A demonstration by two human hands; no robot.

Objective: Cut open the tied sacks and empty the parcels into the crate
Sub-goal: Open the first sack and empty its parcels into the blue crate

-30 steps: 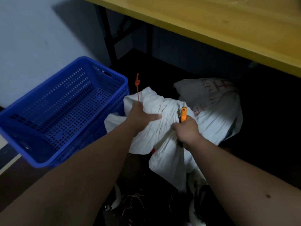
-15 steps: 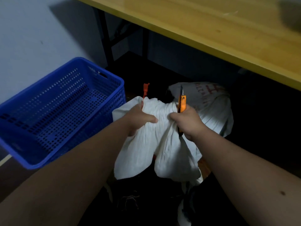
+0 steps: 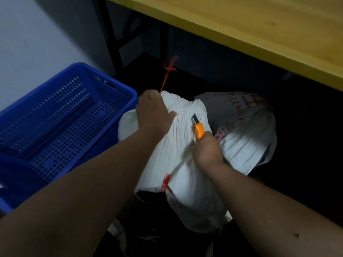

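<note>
Sack (image 3: pixel 178 151) of white woven cloth hangs between my two hands, just right of the blue crate (image 3: pixel 61 130) and in front of a second white sack (image 3: pixel 245 130) with red print that sits under the yellow table (image 3: pixel 259 34). Its long axis runs from the bunched neck, up and away from me, down to the loose bottom end near my legs. My left hand (image 3: pixel 152 112) is clenched round that gathered neck, thumb laid across the cloth, and a red tie (image 3: pixel 168 73) sticks up and away from my fist. My right hand (image 3: pixel 207 151) is curled tight on the orange utility knife (image 3: pixel 198 128) and pinches a fold of the sack's side with it; the short blade points up and away from me, lying against the cloth. The crate's perforated floor shows bare, and its near-right corner touches the sack.
</note>
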